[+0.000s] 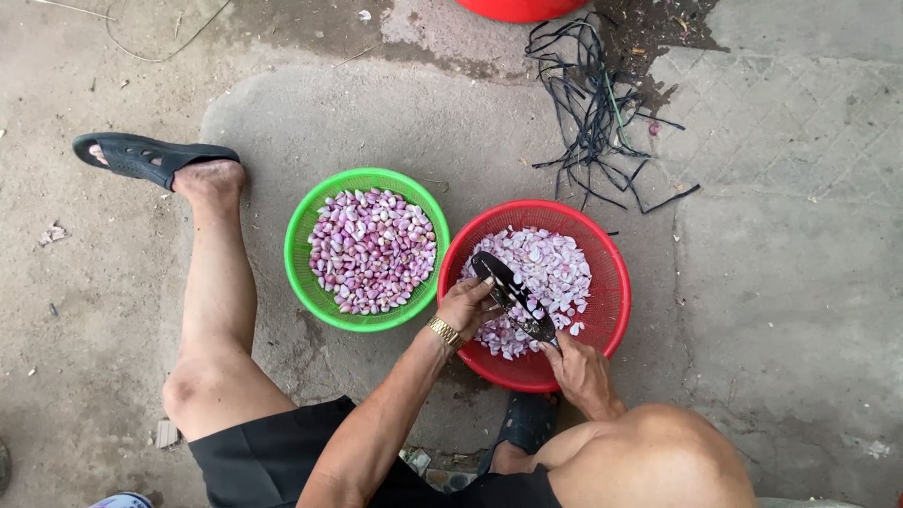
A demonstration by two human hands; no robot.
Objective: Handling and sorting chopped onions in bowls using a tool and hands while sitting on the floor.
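My left hand (466,306), with a gold watch on its wrist, is closed at the near-left rim of a red basket (613,282) and seems to pinch a small shallot against a dark knife (508,290). My right hand (578,372) grips the knife's handle at the basket's near edge, and the blade points up and left over the pile. Pale pink shallot pieces (546,268) fill the red basket. To its left stands a green basket (306,230) holding whole purple shallots (373,249).
Both baskets rest on a concrete floor. A tangle of black strips (593,103) lies beyond the red basket, with a red tub's edge (522,7) at the top. My left leg stretches out, its foot in a black sandal (141,158). My right knee (658,456) is bent.
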